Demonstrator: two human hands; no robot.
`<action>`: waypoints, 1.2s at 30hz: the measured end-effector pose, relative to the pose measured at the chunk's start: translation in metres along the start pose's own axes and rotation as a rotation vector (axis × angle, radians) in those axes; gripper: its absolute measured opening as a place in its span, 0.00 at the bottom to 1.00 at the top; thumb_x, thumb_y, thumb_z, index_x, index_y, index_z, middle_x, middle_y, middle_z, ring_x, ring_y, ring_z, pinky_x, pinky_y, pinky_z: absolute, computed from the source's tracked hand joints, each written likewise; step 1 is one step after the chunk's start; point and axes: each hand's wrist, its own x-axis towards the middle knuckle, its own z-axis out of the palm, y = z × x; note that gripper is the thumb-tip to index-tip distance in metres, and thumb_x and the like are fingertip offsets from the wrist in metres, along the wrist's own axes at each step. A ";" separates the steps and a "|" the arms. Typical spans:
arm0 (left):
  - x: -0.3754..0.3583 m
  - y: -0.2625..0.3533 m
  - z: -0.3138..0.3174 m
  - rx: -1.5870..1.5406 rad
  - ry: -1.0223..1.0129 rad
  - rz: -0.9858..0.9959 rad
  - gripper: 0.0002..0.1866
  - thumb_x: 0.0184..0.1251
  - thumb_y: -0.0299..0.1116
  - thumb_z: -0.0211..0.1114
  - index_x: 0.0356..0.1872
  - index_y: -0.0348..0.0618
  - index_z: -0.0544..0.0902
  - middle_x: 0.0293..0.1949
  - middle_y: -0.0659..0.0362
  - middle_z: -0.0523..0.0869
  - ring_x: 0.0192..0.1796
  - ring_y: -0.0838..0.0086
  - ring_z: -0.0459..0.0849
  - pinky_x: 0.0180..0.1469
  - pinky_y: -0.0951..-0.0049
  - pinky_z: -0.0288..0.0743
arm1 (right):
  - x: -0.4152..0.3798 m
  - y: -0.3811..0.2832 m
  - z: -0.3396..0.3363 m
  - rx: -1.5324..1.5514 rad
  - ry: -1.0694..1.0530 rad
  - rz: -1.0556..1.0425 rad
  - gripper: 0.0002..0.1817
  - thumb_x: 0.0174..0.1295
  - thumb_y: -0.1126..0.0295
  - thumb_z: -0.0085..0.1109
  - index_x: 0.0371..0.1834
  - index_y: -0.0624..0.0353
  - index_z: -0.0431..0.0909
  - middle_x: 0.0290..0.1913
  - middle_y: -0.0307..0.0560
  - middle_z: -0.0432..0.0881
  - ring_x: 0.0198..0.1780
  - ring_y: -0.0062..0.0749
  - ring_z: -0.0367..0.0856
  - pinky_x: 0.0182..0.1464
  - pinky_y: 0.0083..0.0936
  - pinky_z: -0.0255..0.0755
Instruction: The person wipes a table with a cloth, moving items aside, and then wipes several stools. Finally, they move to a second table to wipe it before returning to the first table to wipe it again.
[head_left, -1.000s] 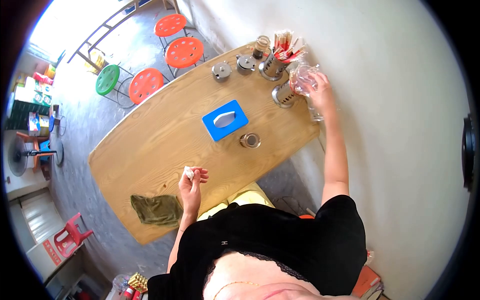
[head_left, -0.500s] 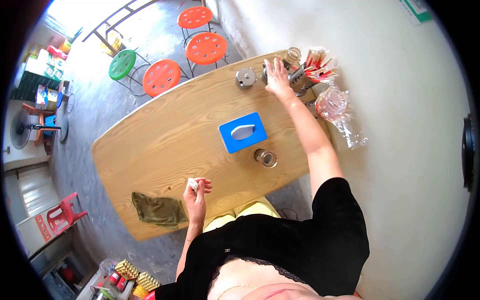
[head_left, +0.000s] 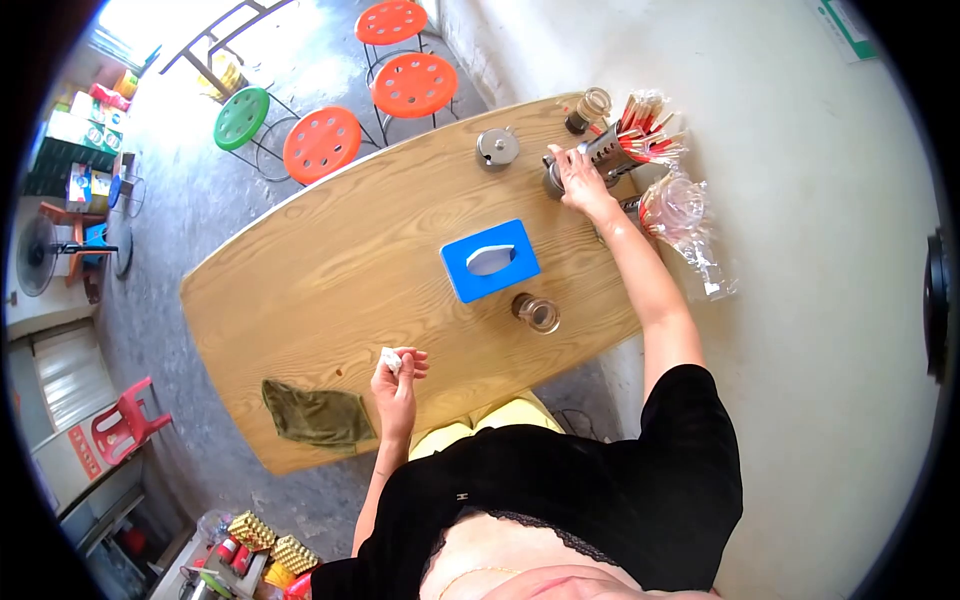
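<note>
**Right hand at far-corner holders, left hand pinching a wad**

Wooden table (head_left: 330, 260) is set against a white wall, with coloured stools (head_left: 320, 145) along its far side. Near the far right corner, the right hand (head_left: 583, 185) is laid on a metal pot (head_left: 556, 176), fingers curled round it; whether the grip is fully closed cannot be told. Just beside it a chopstick holder (head_left: 612, 148) is packed with red-wrapped sticks, a glass jar (head_left: 590, 104) stands at the far edge, and a plastic bag (head_left: 680, 215) overhangs the right edge. A lidded pot (head_left: 497, 147) sits apart to the left. At the near edge, a white wad (head_left: 390, 360) is pinched in the closed fingers of the left hand (head_left: 398, 385). A tissue box (head_left: 489, 260) and small jar (head_left: 537, 313) lie mid-table; a green cloth (head_left: 318, 415) rests at the near left corner. Judged best: the pot should be gripped low and kept upright, clear of the sticks.
</note>
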 end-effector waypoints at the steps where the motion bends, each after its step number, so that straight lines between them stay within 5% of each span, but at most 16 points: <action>1: 0.000 0.001 0.001 0.001 0.000 0.004 0.10 0.78 0.34 0.58 0.46 0.37 0.80 0.39 0.57 0.86 0.37 0.77 0.84 0.39 0.76 0.77 | -0.004 -0.004 -0.002 -0.027 -0.042 0.027 0.56 0.45 0.78 0.72 0.77 0.47 0.47 0.63 0.65 0.66 0.67 0.61 0.65 0.70 0.46 0.64; 4: -0.001 0.005 0.001 0.018 -0.009 0.010 0.10 0.78 0.34 0.58 0.46 0.37 0.80 0.39 0.57 0.86 0.37 0.77 0.83 0.40 0.76 0.77 | 0.005 -0.022 -0.027 -0.033 -0.132 0.054 0.55 0.53 0.68 0.73 0.80 0.48 0.44 0.69 0.69 0.62 0.75 0.58 0.57 0.76 0.45 0.56; 6: -0.003 0.003 0.000 0.015 0.022 -0.005 0.10 0.78 0.34 0.58 0.46 0.37 0.80 0.39 0.57 0.86 0.37 0.77 0.84 0.39 0.76 0.77 | 0.043 -0.013 -0.028 -0.080 0.393 0.041 0.42 0.58 0.67 0.67 0.75 0.55 0.57 0.69 0.66 0.65 0.74 0.54 0.60 0.73 0.45 0.59; 8: -0.004 0.000 -0.003 0.023 0.034 -0.007 0.10 0.78 0.34 0.58 0.46 0.36 0.80 0.39 0.57 0.86 0.37 0.77 0.84 0.39 0.77 0.77 | 0.085 -0.003 -0.054 -0.157 0.397 0.230 0.26 0.62 0.65 0.60 0.65 0.58 0.72 0.66 0.61 0.72 0.71 0.50 0.65 0.69 0.42 0.63; 9: -0.004 -0.001 -0.004 0.028 0.043 -0.009 0.10 0.78 0.33 0.58 0.46 0.36 0.80 0.39 0.57 0.86 0.37 0.77 0.84 0.39 0.77 0.77 | 0.111 0.006 -0.051 -0.153 0.399 0.225 0.26 0.62 0.65 0.60 0.65 0.58 0.72 0.66 0.61 0.72 0.71 0.50 0.65 0.69 0.42 0.63; 12: -0.007 -0.004 -0.006 0.025 0.070 0.002 0.10 0.78 0.33 0.58 0.46 0.36 0.80 0.39 0.56 0.86 0.37 0.77 0.84 0.40 0.77 0.77 | 0.159 0.024 -0.036 -0.299 0.187 0.252 0.18 0.64 0.67 0.55 0.57 0.54 0.79 0.63 0.53 0.79 0.65 0.46 0.74 0.66 0.45 0.64; 14: -0.007 -0.008 -0.006 0.036 0.099 0.013 0.10 0.78 0.33 0.58 0.45 0.35 0.80 0.39 0.56 0.86 0.37 0.76 0.84 0.39 0.76 0.78 | 0.165 0.014 -0.033 -0.459 -0.138 0.221 0.16 0.67 0.66 0.51 0.54 0.50 0.84 0.59 0.46 0.83 0.63 0.43 0.78 0.68 0.51 0.60; 16: -0.009 -0.016 -0.010 0.045 0.136 0.009 0.10 0.78 0.33 0.58 0.46 0.35 0.80 0.39 0.56 0.87 0.36 0.76 0.84 0.38 0.76 0.78 | 0.181 0.029 -0.003 -0.548 -0.168 0.226 0.14 0.63 0.66 0.56 0.49 0.48 0.87 0.51 0.46 0.87 0.59 0.37 0.81 0.63 0.47 0.63; 18: -0.011 -0.022 -0.013 0.053 0.162 -0.009 0.10 0.78 0.33 0.58 0.46 0.35 0.80 0.39 0.56 0.87 0.36 0.76 0.84 0.38 0.76 0.78 | 0.184 0.035 0.022 -0.567 -0.013 0.334 0.12 0.65 0.66 0.55 0.45 0.46 0.88 0.51 0.44 0.87 0.63 0.38 0.80 0.64 0.49 0.62; 22: -0.013 -0.028 -0.017 0.076 0.177 -0.085 0.11 0.78 0.36 0.58 0.46 0.36 0.80 0.39 0.55 0.86 0.37 0.74 0.85 0.38 0.75 0.79 | 0.193 0.055 0.040 -0.464 -0.058 0.206 0.10 0.64 0.66 0.56 0.40 0.46 0.89 0.45 0.43 0.90 0.49 0.35 0.88 0.47 0.37 0.80; 26: -0.008 -0.024 -0.009 0.044 0.151 -0.089 0.11 0.78 0.35 0.59 0.46 0.36 0.80 0.39 0.55 0.87 0.37 0.75 0.84 0.39 0.76 0.78 | 0.187 0.052 0.038 -0.524 0.002 0.199 0.10 0.64 0.67 0.56 0.37 0.47 0.89 0.40 0.41 0.90 0.44 0.34 0.90 0.41 0.34 0.82; 28: -0.005 -0.022 -0.005 0.028 0.128 -0.077 0.11 0.77 0.36 0.59 0.46 0.36 0.80 0.39 0.55 0.87 0.37 0.75 0.84 0.39 0.75 0.78 | 0.186 0.049 0.042 -0.511 0.014 0.190 0.10 0.64 0.68 0.55 0.37 0.48 0.89 0.39 0.41 0.90 0.44 0.34 0.90 0.40 0.35 0.82; 30: -0.002 -0.021 -0.003 0.030 0.111 -0.072 0.11 0.77 0.36 0.59 0.46 0.36 0.80 0.40 0.55 0.87 0.37 0.75 0.84 0.39 0.75 0.78 | 0.187 0.043 0.043 -0.538 -0.084 0.130 0.11 0.66 0.67 0.55 0.45 0.46 0.88 0.45 0.39 0.89 0.50 0.34 0.88 0.43 0.47 0.80; 36: -0.001 -0.022 -0.007 0.063 0.088 -0.047 0.11 0.78 0.36 0.58 0.47 0.37 0.79 0.40 0.54 0.86 0.37 0.73 0.85 0.38 0.74 0.79 | 0.177 0.045 0.037 -0.371 0.031 0.124 0.11 0.68 0.70 0.50 0.48 0.57 0.81 0.44 0.49 0.89 0.45 0.39 0.89 0.43 0.35 0.83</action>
